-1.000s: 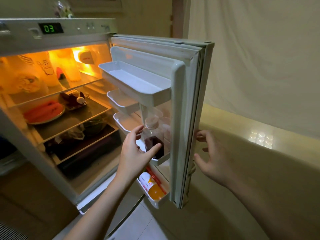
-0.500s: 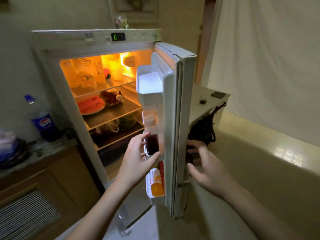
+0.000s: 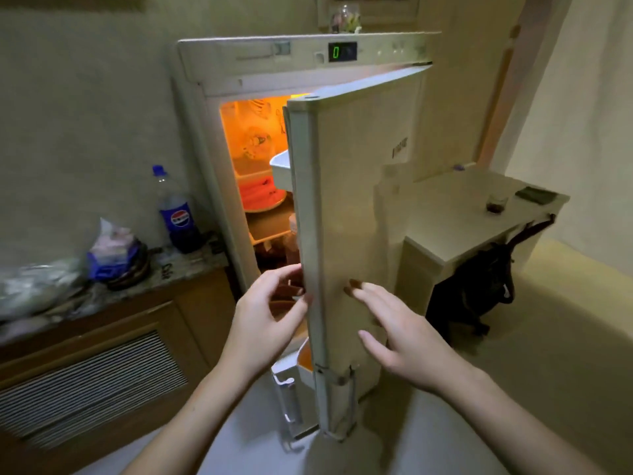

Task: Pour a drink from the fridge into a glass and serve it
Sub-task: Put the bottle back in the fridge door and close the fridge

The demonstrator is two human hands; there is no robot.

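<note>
While the fridge door (image 3: pixel 356 214) stood roughly half open, its free edge facing the camera, both hands of the person worked at that edge near the middle of the view. At about 7 o'clock from centre, the left hand (image 3: pixel 270 323) curled loosely just inside the door edge, fingers (image 3: pixel 291 272) bent but closed on nothing that could be seen; it seemed to be drawing back from the door shelves. At about 5 o'clock, the right hand (image 3: pixel 404 334) lay open and flat, fingers spread, fingertips (image 3: pixel 356 286) touching the door's outer face, probably to push it shut. The drink bottle itself could not be made out here; any bottle on the door shelves was hidden behind the door edge. Orange light glowed from the fridge interior (image 3: pixel 253 159) at 11 o'clock, where a plate of red food (image 3: pixel 260 197) sat on a shelf. A small glass (image 3: pixel 496 203) with dark liquid in the bottom stood on a pale side table (image 3: pixel 455 228) at 2 o'clock, which suggested pouring was already done and serving remained. At 9 o'clock, a cola bottle (image 3: pixel 178 214) stood on a stone counter (image 3: pixel 178 269) beside bagged items (image 3: pixel 113 255)
</note>
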